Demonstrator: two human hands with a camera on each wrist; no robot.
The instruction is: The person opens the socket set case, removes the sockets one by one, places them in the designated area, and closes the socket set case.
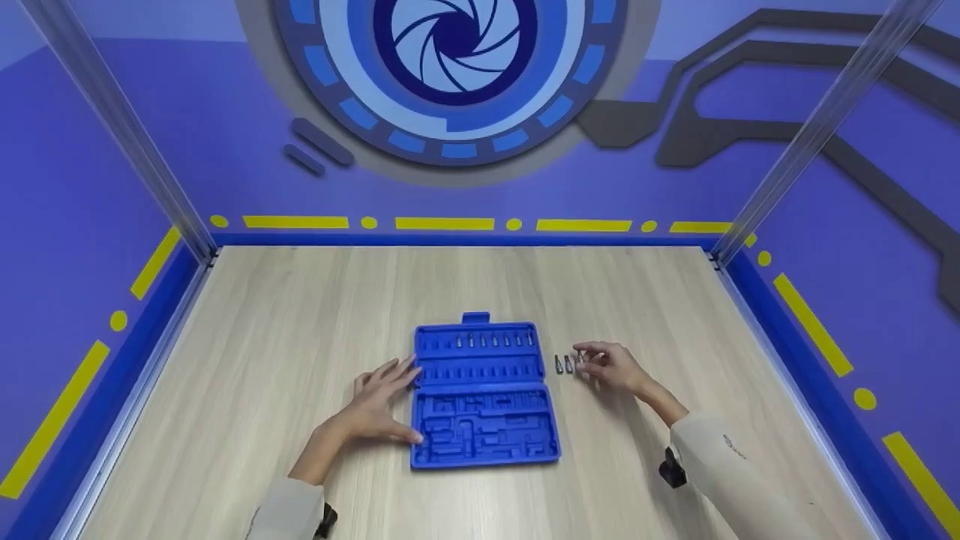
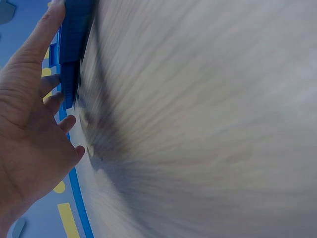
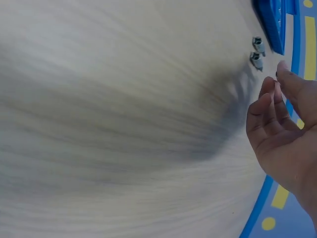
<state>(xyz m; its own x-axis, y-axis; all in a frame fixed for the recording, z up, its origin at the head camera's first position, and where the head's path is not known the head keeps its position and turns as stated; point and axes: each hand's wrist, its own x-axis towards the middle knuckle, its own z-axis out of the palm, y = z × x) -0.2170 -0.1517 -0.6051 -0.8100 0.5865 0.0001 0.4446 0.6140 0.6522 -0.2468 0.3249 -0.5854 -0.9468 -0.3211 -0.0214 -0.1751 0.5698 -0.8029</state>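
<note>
A blue plastic tool case lies unfolded on the table, with several small metal bits standing in the upper row of its lid half. My left hand rests along the case's left edge, fingers spread, thumb at the lower half. To the right of the case, my right hand pinches a small metal bit socket between thumb and fingertips. In the right wrist view this piece is mostly hidden by the fingers. Beside that hand stand two similar bit sockets, their hollow ends showing.
The wood-grain table surrounds the case. Blue printed walls with yellow marks and metal frame posts enclose its back and sides. A latch tab sticks out from the case's far edge.
</note>
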